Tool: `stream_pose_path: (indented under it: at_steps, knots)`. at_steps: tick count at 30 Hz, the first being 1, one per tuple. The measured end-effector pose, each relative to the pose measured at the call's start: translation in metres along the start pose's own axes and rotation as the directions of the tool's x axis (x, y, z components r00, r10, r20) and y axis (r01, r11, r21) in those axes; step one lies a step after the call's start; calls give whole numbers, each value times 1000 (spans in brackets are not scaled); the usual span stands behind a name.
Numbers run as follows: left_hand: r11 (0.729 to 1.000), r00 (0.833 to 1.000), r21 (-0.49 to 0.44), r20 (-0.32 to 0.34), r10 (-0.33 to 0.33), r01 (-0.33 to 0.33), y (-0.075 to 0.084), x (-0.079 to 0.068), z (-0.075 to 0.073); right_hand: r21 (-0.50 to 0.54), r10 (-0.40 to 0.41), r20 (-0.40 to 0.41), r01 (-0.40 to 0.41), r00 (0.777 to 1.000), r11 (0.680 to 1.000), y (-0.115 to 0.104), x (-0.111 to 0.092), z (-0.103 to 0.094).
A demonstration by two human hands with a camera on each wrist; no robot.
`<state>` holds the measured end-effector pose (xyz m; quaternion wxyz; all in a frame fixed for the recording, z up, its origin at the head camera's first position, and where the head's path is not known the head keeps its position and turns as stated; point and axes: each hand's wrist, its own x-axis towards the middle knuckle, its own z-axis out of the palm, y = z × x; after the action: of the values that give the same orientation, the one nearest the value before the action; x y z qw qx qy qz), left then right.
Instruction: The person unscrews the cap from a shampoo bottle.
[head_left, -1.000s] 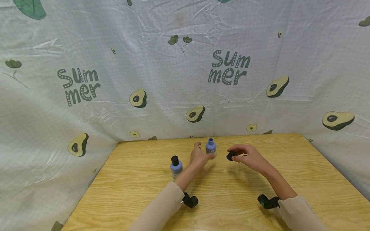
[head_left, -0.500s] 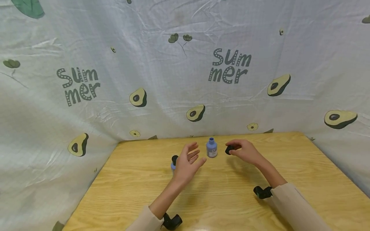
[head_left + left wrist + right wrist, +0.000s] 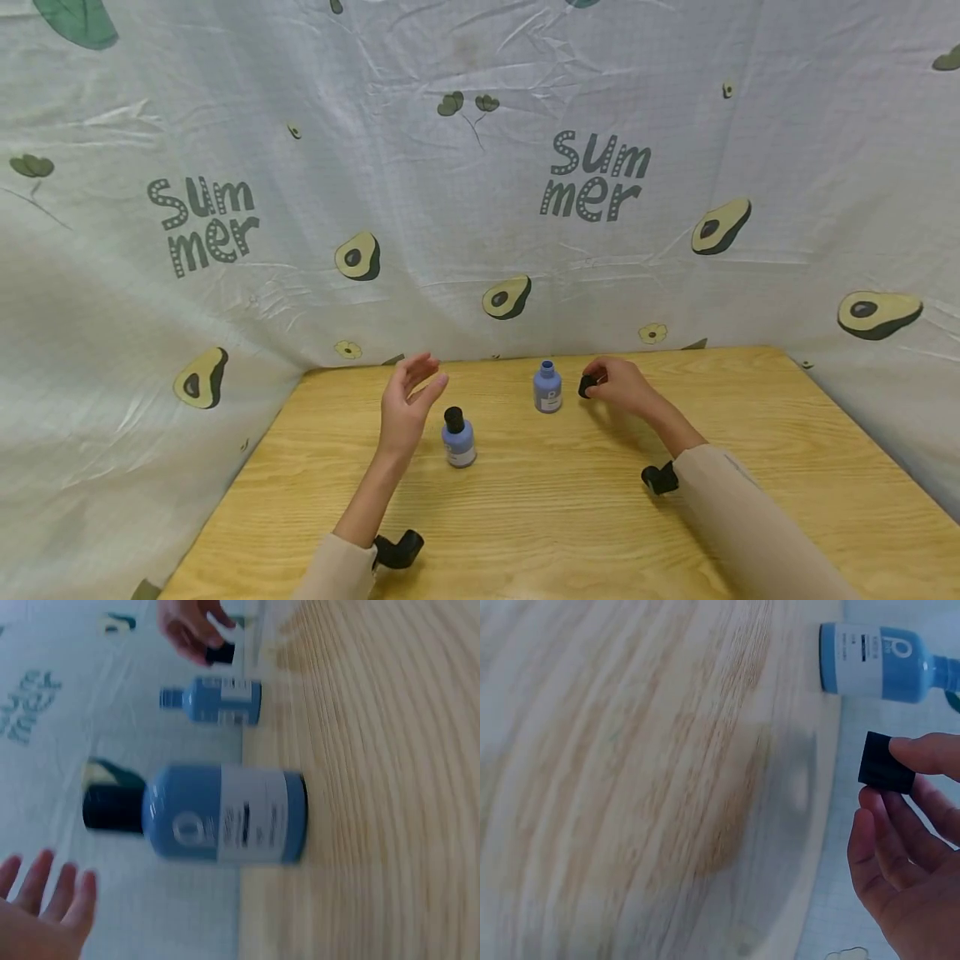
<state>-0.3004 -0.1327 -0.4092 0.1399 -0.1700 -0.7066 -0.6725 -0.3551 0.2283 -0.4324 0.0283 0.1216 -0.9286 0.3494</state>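
Between thumb and fingers my right hand (image 3: 624, 387) pinches a black bottle cap (image 3: 887, 763), held just above the table in the right wrist view. To the left of that hand stands an uncapped blue bottle (image 3: 547, 390), upright with its bare neck showing and nothing touching it. A second blue bottle (image 3: 225, 814) with a white label stands nearer, its black cap (image 3: 453, 418) on. Left of this capped bottle my left hand (image 3: 405, 408) hovers apart from it, fingers relaxed and holding nothing.
Both bottles stand on a wooden table (image 3: 540, 517). A white curtain (image 3: 435, 192) printed with avocados and lettering hangs behind the table's back edge. Black wrist devices (image 3: 399, 550) sit at both sleeves.
My left hand has left the uncapped bottle and moved left past the capped one, which shows fully now. My right hand has shifted slightly left and lower with the cap.
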Motion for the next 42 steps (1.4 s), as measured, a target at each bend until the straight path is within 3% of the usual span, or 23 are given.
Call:
stream_pose_path:
  at_steps: [3,6,10,13,19,24,35,42]
  knots:
    - [995,986,-7,136,-100,102,-10,4,-18,-16,-1,4,1,1000,1000,4,6,2]
    - [980,944,-12,271,-186,197,-20,7,-33,-33,-1,-4,1,1000,999,9,11,5]
    - [964,893,50,366,-262,262,-30,8,-44,-50,7,-7,-7,1000,999,11,14,7]
    - [961,876,120,396,-275,248,-35,6,-45,-61,20,0,-20,1000,998,11,14,9]
    - [966,875,199,423,-235,163,-42,5,-42,-76,45,12,-44,999,996,12,13,9]
    - [961,856,246,462,-233,129,-45,5,-41,-73,44,19,-43,999,996,15,11,8]
    - [947,786,264,539,-302,183,-43,2,-37,-43,51,35,-49,998,998,16,8,8]
    - [948,770,265,562,-302,178,-45,-2,-33,-33,62,40,-61,997,998,17,3,7]
